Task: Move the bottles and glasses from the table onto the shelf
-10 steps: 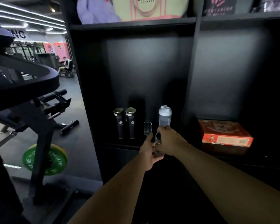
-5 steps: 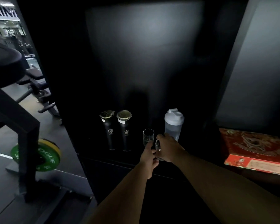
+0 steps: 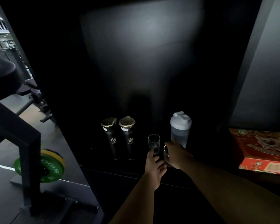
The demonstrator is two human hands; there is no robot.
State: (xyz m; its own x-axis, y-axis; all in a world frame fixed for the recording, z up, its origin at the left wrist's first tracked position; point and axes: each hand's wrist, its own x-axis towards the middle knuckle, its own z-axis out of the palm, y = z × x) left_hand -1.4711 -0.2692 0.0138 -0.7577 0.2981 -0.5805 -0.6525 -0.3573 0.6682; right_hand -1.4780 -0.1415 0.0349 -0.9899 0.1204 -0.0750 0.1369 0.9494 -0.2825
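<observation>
left hand [image 3: 153, 167]: fingertips pinched on base of clear glass [image 3: 154, 142], now standing on shelf [image 3: 113, 167], pushed deeper than a second ago
right hand [image 3: 176, 156]: clamped round second glass [image 3: 166, 153]; probably not set down, too dark
already shelved: two black bottles [image 3: 118, 139], shaker bottle [image 3: 180, 128]
meaning: glasses last
</observation>
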